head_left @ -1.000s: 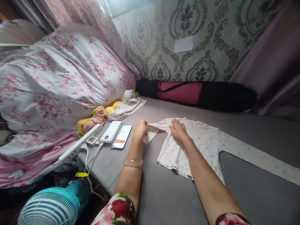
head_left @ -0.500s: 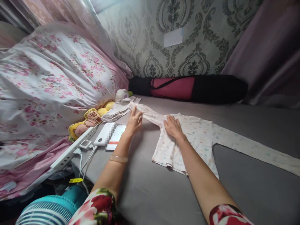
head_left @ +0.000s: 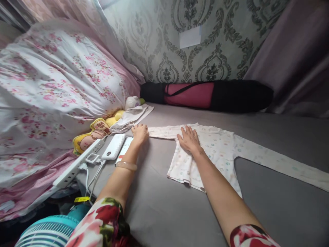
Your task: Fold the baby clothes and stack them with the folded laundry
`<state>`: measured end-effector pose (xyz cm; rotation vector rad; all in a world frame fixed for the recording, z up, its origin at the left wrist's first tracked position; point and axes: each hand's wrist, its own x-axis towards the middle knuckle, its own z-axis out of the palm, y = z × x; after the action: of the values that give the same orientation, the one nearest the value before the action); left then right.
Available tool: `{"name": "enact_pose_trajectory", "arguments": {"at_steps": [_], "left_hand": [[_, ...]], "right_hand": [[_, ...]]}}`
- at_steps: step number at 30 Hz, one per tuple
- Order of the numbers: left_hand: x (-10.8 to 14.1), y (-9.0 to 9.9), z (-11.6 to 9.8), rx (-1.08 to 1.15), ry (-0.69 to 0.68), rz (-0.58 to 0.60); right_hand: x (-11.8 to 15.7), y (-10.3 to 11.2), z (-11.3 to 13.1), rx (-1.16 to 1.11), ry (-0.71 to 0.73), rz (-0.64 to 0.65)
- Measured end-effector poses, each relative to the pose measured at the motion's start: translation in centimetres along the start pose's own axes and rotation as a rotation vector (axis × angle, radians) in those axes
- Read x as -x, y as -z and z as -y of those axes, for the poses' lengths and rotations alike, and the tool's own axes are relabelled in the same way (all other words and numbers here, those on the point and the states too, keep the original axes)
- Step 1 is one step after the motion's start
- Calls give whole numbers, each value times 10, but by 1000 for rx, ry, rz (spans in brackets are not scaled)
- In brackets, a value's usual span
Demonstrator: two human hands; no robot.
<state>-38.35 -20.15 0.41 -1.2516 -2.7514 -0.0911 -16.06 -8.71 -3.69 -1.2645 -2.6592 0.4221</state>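
Observation:
A small white long-sleeved shirt (head_left: 218, 151) with a pale print lies spread on the grey sheet, both sleeves stretched out sideways. At the end of its left-hand sleeve is my left hand (head_left: 140, 133), fingers curled over the cuff, which they hide. My right hand (head_left: 189, 139) rests flat on the shirt near that sleeve's shoulder, fingers spread. Just left of my left wrist lies a phone (head_left: 125, 151), partly covered by my forearm, beside a white power bank (head_left: 114, 146).
A white power strip (head_left: 79, 163) with cables runs along the left edge, above a teal fan (head_left: 46, 230). Plush toys (head_left: 94, 135) and a folded pale cloth (head_left: 132, 118) lie by the floral fabric (head_left: 59, 79). A black and pink long bag (head_left: 190, 96) sits against the wall.
My left hand has moved left and slightly down, closing over the cuff. The sleeve, angled up before, now runs nearly straight out. My right hand stays about where it was on the shirt.

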Motion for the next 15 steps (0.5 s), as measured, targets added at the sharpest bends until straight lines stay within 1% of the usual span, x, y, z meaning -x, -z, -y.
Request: {"name": "enact_pose_trajectory", "arguments": {"at_steps": [4, 7, 10, 12, 15], "left_hand": [[-24, -6, 2, -5, 90, 150], [-42, -8, 4, 20, 134, 219], [-55, -6, 8, 54, 150, 274], [-59, -4, 11, 81, 150, 301], [-57, -2, 13, 107, 154, 281]], "right_hand": [[0, 0, 0, -9, 0, -16], [-2, 1, -1, -12, 0, -85], [-6, 1, -2, 2, -9, -159], [-9, 1, -3, 13, -22, -177], [-10, -3, -4, 27, -29, -176]]}}
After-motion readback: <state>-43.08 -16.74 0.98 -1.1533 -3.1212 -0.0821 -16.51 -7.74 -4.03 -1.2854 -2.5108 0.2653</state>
